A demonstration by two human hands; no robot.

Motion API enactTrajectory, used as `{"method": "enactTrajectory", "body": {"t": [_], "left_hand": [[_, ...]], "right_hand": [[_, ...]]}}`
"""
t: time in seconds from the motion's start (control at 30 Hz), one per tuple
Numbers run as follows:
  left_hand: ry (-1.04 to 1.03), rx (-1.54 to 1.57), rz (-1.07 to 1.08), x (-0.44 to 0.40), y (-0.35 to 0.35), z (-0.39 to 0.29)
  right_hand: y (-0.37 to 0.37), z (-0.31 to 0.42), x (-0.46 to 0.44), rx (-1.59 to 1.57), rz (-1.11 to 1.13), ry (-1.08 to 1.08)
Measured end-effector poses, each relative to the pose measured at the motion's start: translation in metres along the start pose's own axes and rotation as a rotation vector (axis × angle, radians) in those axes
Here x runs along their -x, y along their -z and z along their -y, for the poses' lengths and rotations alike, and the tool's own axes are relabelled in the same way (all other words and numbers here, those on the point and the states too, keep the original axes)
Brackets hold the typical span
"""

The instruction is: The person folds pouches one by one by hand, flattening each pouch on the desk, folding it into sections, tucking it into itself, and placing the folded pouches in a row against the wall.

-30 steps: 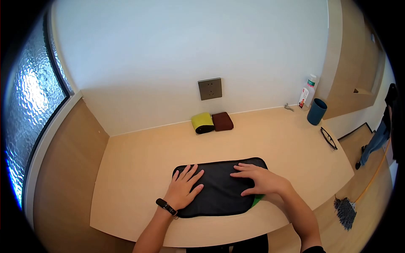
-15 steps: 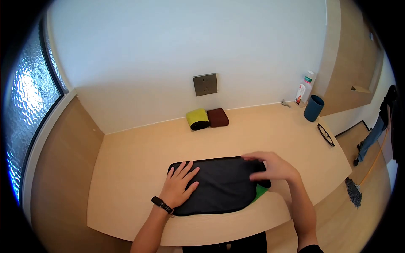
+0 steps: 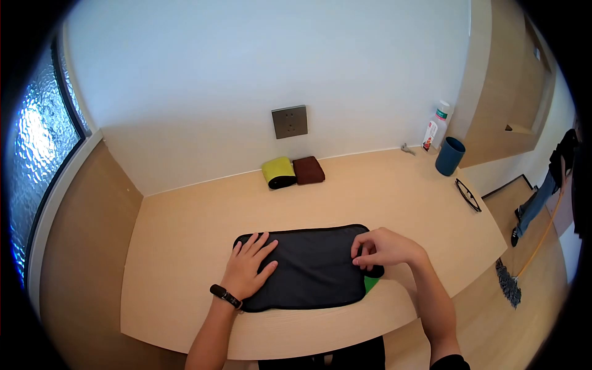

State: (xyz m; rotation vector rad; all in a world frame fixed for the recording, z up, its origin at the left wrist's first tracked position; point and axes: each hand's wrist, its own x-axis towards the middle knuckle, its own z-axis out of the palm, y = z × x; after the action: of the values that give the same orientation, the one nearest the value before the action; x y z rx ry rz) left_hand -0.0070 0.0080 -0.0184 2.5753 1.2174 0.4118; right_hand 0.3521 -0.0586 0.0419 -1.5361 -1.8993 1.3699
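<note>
A dark grey cloth (image 3: 314, 268) with a black edge lies flat near the front of the desk, and a bit of its green underside (image 3: 370, 283) shows at the lower right. My left hand (image 3: 245, 268) rests on the cloth's left part with fingers spread, a black band (image 3: 226, 296) on its wrist. At the right edge of the cloth is my right hand (image 3: 385, 248), its fingers curled together; whatever they hold, if anything, is hidden.
Against the wall sit a folded yellow-green cloth (image 3: 277, 170) and a folded maroon cloth (image 3: 308, 170). A bottle (image 3: 435, 126), blue cup (image 3: 450, 156) and glasses (image 3: 468, 195) stand or lie at the right. Beyond the desk, a person (image 3: 535, 197) is beside a mop (image 3: 509, 287).
My right hand has lifted from the cloth, moved to its right edge and curled its fingers. My left hand stays spread on the cloth. The view has shifted slightly.
</note>
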Motion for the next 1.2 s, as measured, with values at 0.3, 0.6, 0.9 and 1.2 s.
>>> {"method": "enactTrajectory", "body": {"t": [0.3, 0.6, 0.9, 1.2], "left_hand": [[0.105, -0.003, -0.043, 0.002, 0.009, 0.017], [0.161, -0.001, 0.034, 0.003, 0.008, 0.011], [0.151, -0.124, 0.179, 0.005, 0.013, 0.004], [0.071, -0.125, 0.089, 0.006, 0.001, -0.014]], "right_hand": [[0.000, 0.000, 0.005, -0.035, 0.222, 0.032], [0.000, 0.000, 0.005, -0.009, 0.253, 0.067], [-0.050, -0.002, -0.024, 0.239, -0.422, 0.423], [-0.055, 0.006, -0.023, 0.271, -0.528, 0.462]]}}
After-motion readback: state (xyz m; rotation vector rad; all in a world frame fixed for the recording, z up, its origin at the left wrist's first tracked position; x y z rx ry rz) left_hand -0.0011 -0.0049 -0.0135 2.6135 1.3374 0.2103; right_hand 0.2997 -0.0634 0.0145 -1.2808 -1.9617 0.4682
